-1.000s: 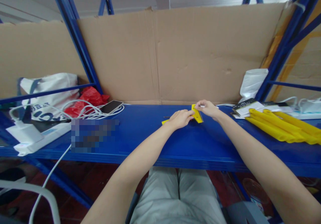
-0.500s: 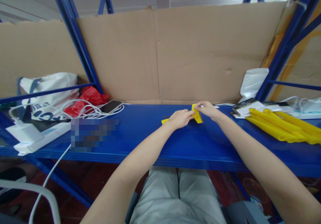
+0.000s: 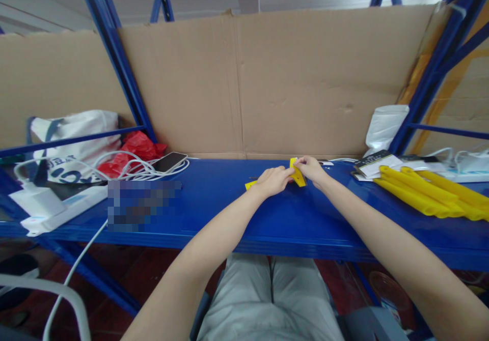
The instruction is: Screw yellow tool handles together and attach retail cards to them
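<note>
A yellow scraper point(image 3: 299, 177) is held just above or on the blue table, its wide head with a thin dark edge turned to the right. My left hand point(image 3: 274, 180) is wrapped round its handle, and the handle's yellow end pokes out past the wrist side. At the head's upper part, my right hand point(image 3: 308, 167) pinches with thumb and fingers. Whatever small piece those fingertips may also hold is hidden. Behind my right hand lies a small white and dark item point(image 3: 326, 163), too small to name.
Yellow tube-like pieces point(image 3: 428, 191) lie at the right beside black-and-white packets point(image 3: 378, 163). On the left are a phone point(image 3: 170, 162), coiled white cables point(image 3: 132, 170), a red plastic bag point(image 3: 139, 146) and a power strip point(image 3: 72, 209). Cardboard point(image 3: 298, 81) walls the back of the blue table point(image 3: 214, 219).
Both hands still hold the scraper. My right hand and the scraper's head have shifted slightly left.
</note>
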Action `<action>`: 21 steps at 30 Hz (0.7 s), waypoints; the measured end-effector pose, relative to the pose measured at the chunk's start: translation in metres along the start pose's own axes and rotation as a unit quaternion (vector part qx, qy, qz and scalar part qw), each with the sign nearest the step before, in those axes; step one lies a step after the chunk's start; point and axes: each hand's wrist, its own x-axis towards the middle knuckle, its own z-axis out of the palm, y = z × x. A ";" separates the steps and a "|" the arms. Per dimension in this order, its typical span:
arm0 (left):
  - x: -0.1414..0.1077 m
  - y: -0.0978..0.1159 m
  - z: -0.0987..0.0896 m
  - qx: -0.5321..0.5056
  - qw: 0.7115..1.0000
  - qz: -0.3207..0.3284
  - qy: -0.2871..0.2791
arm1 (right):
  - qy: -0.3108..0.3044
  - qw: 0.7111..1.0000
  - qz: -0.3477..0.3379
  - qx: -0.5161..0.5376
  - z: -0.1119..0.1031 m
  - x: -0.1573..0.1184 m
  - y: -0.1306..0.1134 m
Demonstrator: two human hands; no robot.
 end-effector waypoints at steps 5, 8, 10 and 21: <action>0.001 0.001 -0.001 0.001 1.000 -0.016 -0.003 | 0.034 0.999 -0.008 0.013 0.006 0.004 0.006; 0.001 0.001 -0.003 -0.010 1.000 -0.029 0.000 | 0.067 0.997 0.000 0.031 0.005 0.005 0.005; 0.001 0.001 -0.003 -0.019 0.999 -0.039 0.005 | 0.072 0.997 0.015 0.037 0.001 0.004 0.000; 0.003 -0.007 -0.001 -0.082 0.992 -0.079 0.059 | -0.129 0.985 0.084 0.076 -0.017 -0.009 -0.019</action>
